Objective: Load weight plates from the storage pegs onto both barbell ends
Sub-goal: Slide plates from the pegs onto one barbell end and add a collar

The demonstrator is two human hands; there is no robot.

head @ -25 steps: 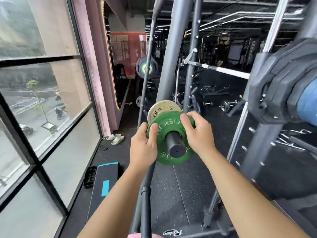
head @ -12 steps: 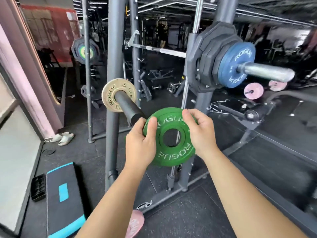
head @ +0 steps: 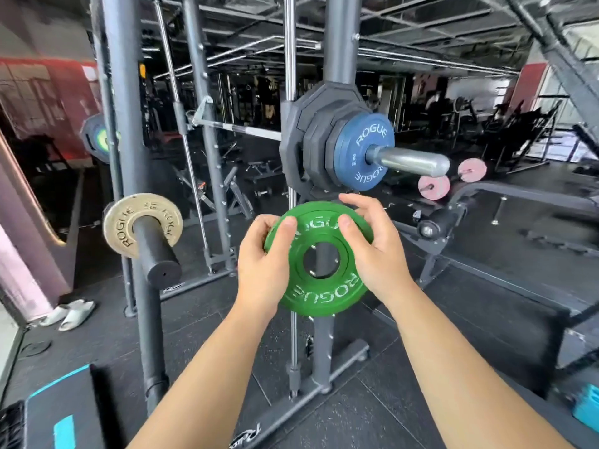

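Both left hand point(head: 262, 270) and right hand point(head: 376, 254) grip green plate point(head: 324, 296) by opposite edges, below blue plate point(head: 359, 147); rigid, likely light, rim hold suits.

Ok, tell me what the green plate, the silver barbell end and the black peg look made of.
Green plate: probably metal under a matte green coating; the raised white lettering looks cast or moulded, so rubber is possible.
Silver barbell end: bare steel, likely brushed or chromed; it shows soft light streaks.
Black peg: seemingly metal with a matte black coating; hardly any shine.
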